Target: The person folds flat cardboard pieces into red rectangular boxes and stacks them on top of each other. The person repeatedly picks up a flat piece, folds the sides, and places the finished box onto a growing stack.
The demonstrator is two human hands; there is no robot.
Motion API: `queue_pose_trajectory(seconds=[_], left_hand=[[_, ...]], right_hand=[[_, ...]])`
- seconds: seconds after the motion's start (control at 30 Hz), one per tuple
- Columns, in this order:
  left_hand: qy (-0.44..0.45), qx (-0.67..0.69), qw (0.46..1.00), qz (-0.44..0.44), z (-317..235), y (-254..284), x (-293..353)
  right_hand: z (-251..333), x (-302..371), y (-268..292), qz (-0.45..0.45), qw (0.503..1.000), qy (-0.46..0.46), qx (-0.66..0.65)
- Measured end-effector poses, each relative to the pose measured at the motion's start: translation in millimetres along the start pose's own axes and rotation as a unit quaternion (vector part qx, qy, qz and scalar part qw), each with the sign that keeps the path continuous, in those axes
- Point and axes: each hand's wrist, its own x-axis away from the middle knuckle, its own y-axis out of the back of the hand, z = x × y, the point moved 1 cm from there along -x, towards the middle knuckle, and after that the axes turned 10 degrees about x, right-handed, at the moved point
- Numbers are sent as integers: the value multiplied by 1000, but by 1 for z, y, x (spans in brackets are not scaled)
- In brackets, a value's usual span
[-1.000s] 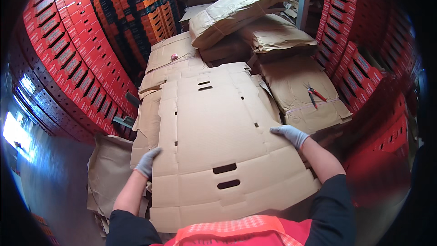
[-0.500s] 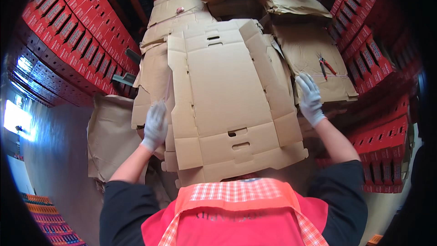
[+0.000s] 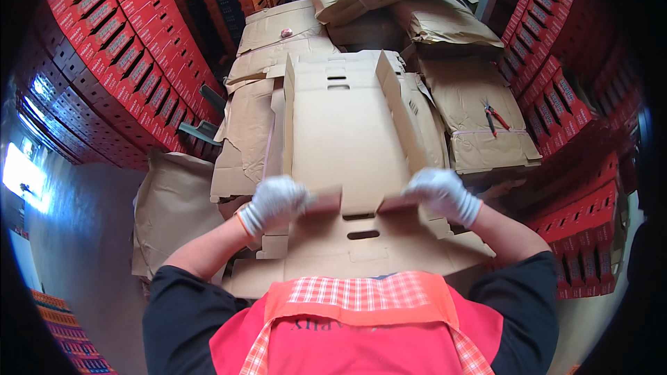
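– starting big: seeing red box stacks (image 3: 118, 35) towering on the left?

– yes, and finding paper-wrapped bundles (image 3: 479, 90) lying lower, on both sides.

– and locating the cardboard blank (image 3: 347, 132)?

– finding it lying straight ahead, between bundles, with long sides standing upright; probably resting there for a handy working height.

– checking the left hand (image 3: 278, 201)?

– curling narrowly around the near left flap, likely for turning it inward.

– and checking the right hand (image 3: 445, 194)?

– gripping the near right flap just as narrowly, probably for even bending; blurring too much for telling exact fingertips.

– spotting anything smaller?

– seeing red-handled snips (image 3: 492, 112) lying on the right bundle, perhaps waiting within reach.
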Motion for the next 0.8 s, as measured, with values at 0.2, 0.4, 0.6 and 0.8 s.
queue_pose_trajectory(seconds=[0.2,0.4,0.6,0.8], left_hand=[[86,426,737,518,-24,5,42],[109,57,982,141,47,-7,27],[347,727,540,-243,56,-112,46],[255,850,342,-309,31,-128,43]], right_hand=[[62,3,-14,539,819,-40,-193],[-30,-12,-42,146,983,-107,27],[-76,2,-127,-230,810,-402,-361],[-74,-31,-32,-189,735,-377,-530]])
